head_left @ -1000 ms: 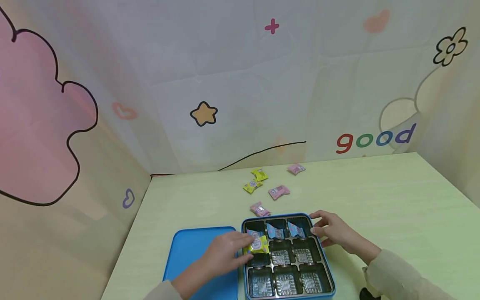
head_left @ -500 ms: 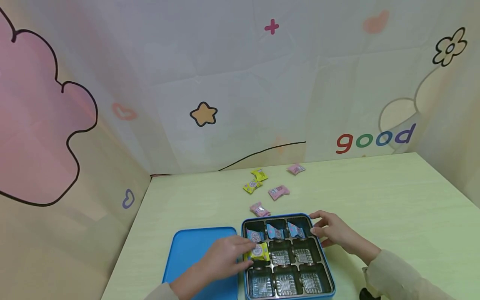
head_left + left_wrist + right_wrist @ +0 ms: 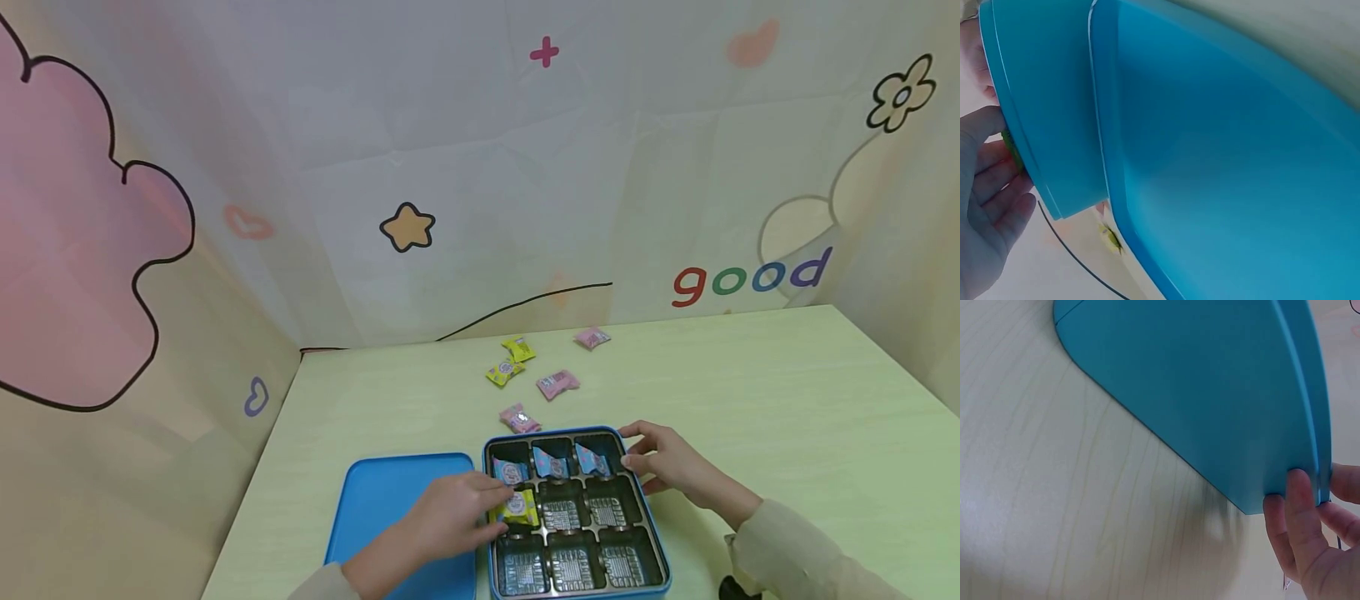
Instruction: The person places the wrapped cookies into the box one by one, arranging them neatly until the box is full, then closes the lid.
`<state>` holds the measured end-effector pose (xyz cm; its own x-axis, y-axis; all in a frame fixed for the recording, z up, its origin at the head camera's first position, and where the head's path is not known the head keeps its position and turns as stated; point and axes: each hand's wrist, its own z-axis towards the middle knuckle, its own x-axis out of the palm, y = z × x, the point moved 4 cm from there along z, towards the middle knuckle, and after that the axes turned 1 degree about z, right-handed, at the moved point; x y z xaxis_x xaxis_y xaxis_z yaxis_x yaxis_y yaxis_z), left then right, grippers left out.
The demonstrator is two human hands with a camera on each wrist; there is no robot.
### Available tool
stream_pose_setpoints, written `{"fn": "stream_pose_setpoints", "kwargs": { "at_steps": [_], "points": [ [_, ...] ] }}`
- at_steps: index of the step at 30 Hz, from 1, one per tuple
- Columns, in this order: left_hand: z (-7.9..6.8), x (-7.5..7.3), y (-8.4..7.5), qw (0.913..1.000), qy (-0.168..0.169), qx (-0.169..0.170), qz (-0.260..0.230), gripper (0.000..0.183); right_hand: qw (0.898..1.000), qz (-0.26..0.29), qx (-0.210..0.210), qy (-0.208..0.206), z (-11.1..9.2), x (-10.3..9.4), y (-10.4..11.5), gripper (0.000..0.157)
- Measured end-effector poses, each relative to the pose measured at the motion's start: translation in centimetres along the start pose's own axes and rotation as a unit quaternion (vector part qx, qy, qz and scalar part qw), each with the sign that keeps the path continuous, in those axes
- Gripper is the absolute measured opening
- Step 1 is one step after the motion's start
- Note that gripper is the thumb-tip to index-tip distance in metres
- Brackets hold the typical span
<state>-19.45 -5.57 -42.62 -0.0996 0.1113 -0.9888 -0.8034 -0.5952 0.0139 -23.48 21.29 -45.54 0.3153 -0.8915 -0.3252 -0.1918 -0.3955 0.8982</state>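
A blue box (image 3: 573, 562) with a black tray of square compartments stands in front of the person. Its back row holds blue-wrapped candies (image 3: 551, 464), one per compartment. The left hand (image 3: 450, 515) reaches over the box's left side, thumb and fingers around a yellow-wrapped candy (image 3: 520, 507) at the middle-left compartment. From the left wrist, only a sliver of that yellow candy (image 3: 1013, 153) shows past the rim. At the back right corner the right hand (image 3: 671, 467) grips the box, with fingers on its outer wall (image 3: 1210, 394) and the thumb at the rim.
A blue lid (image 3: 375, 492) lies left of the box, close against it. Behind the box are loose yellow candies (image 3: 506, 372) and pink candies (image 3: 558, 384) on the pale table (image 3: 787, 400). A printed cloth backdrop (image 3: 480, 167) rises at the table's far edge.
The left hand has lowered the yellow candy toward the person, off the back-left blue candy and into the middle-left compartment. The right hand keeps its place on the box.
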Motion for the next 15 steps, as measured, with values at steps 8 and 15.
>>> {"fn": "stream_pose_setpoints", "kwargs": {
  "at_steps": [8, 15],
  "points": [
    [0.12, 0.38, 0.04, 0.9998, -0.012, 0.004, 0.018, 0.037, 1.000, 0.000, 0.000, 0.001, 0.04, 0.03, -0.05, 0.043],
    [0.02, 0.45, 0.09, 0.9997, -0.024, 0.006, 0.005, 0.045, 1.000, 0.000, 0.000, 0.001, -0.01, 0.01, 0.07, 0.043]
  ]
}}
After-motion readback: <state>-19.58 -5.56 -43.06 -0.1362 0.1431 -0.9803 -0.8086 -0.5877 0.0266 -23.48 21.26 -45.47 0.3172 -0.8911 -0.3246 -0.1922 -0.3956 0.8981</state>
